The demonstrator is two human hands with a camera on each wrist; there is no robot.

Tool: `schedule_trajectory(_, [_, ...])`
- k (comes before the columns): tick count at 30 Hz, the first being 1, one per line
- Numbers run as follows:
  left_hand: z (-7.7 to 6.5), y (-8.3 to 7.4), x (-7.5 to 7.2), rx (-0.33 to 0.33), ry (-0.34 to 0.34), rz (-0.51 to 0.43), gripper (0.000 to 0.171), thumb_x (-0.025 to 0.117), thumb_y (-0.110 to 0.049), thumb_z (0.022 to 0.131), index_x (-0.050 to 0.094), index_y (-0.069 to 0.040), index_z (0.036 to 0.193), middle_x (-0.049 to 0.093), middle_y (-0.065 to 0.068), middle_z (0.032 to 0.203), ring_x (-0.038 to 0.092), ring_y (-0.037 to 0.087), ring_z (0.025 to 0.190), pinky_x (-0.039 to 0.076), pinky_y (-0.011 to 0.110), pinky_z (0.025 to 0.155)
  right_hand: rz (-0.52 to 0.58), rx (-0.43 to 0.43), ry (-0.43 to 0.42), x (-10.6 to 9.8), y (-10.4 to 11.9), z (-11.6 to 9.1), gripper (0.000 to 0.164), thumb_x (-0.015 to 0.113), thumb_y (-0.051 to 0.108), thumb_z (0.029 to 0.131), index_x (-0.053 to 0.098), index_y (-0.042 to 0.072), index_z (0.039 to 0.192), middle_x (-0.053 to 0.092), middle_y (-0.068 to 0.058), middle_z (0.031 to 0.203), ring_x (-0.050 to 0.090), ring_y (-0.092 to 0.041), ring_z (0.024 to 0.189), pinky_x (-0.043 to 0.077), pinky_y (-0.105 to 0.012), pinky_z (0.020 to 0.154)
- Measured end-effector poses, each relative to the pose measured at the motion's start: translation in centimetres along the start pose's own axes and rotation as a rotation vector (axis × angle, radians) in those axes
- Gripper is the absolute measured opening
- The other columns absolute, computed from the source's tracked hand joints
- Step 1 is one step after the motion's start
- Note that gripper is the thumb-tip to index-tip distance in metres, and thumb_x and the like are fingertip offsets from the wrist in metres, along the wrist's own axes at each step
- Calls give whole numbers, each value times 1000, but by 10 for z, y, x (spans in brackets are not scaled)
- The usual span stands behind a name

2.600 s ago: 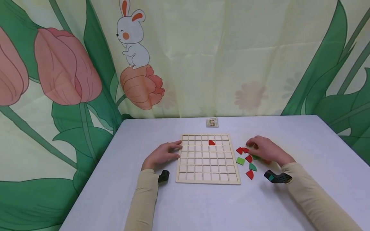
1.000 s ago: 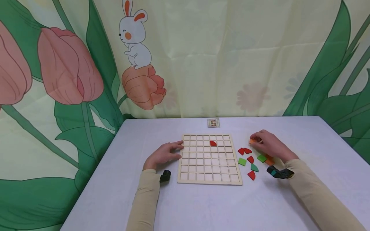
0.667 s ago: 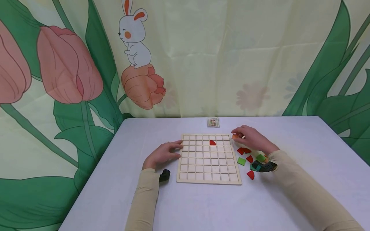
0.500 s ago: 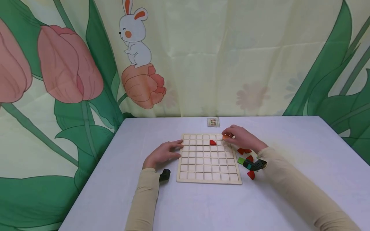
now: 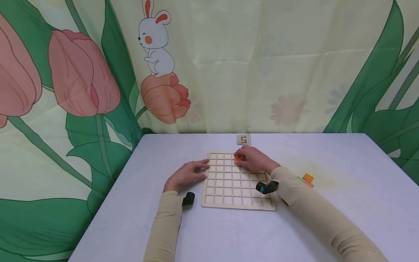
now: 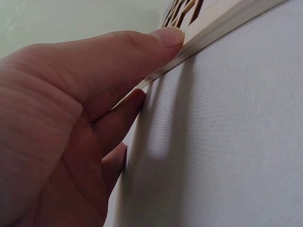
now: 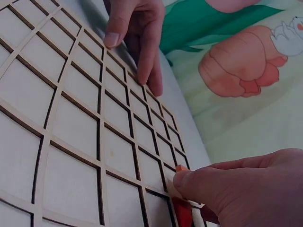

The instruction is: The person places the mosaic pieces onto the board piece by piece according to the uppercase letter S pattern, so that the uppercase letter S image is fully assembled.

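Note:
My left hand (image 5: 187,174) lies at the left edge of a wooden grid board (image 5: 219,190), fingers extended. In the left wrist view its thumb (image 6: 168,37) touches the board's rim (image 6: 208,35). My right hand (image 5: 256,159) is over the board's far rows and pinches an orange piece (image 5: 238,159) between thumb and fingers. The right wrist view shows the tip of that orange piece (image 7: 181,168) at the thumb. Right beside it a red quarter-round piece (image 7: 182,211) sits in a cell; in the head view the right hand covers it.
Right of the board, partly behind the right forearm, lie orange tiles (image 5: 308,177), a green tile (image 5: 300,178) and a red piece (image 5: 285,202). A small patterned card (image 5: 243,139) lies beyond the board. A printed curtain (image 5: 229,72) hangs behind the table.
My right hand has picked up an orange piece from the loose pieces and carried it left over the board's far rows. My left hand has stayed at the board's edge.

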State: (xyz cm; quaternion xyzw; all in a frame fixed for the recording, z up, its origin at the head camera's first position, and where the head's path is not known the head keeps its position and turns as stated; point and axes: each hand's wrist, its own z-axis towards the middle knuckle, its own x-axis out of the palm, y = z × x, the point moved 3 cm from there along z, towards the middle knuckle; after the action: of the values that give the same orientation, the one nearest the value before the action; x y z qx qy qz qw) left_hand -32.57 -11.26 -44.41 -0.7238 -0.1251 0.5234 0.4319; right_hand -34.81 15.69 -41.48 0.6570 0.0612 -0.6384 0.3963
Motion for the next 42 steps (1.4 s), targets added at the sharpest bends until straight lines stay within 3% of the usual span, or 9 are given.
schedule_trajectory(15, [1, 1, 1, 11, -2, 35, 44, 74, -16, 87, 64, -9, 129, 42, -5, 152, 31, 20, 144, 28, 42, 115, -18, -6, -6, 5, 2, 2, 15, 69, 13, 91, 73, 4, 103, 62, -3, 91, 55, -17, 83, 49, -35, 76])
schedule_trajectory(33, [1, 1, 3, 19, -3, 41, 44, 74, -16, 87, 65, -9, 129, 43, -5, 151, 32, 19, 143, 28, 41, 115, -5, 23, -11, 9, -2, 2, 14, 69, 14, 91, 73, 6, 102, 63, -1, 92, 57, -17, 86, 50, -35, 79])
schedule_trajectory(42, [1, 2, 2, 14, -11, 35, 43, 74, -17, 87, 65, -10, 128, 43, -5, 151, 33, 19, 143, 28, 42, 115, -25, -2, -22, 9, 1, 2, 15, 68, 14, 92, 73, 4, 103, 63, -4, 92, 57, -19, 85, 49, -37, 78])
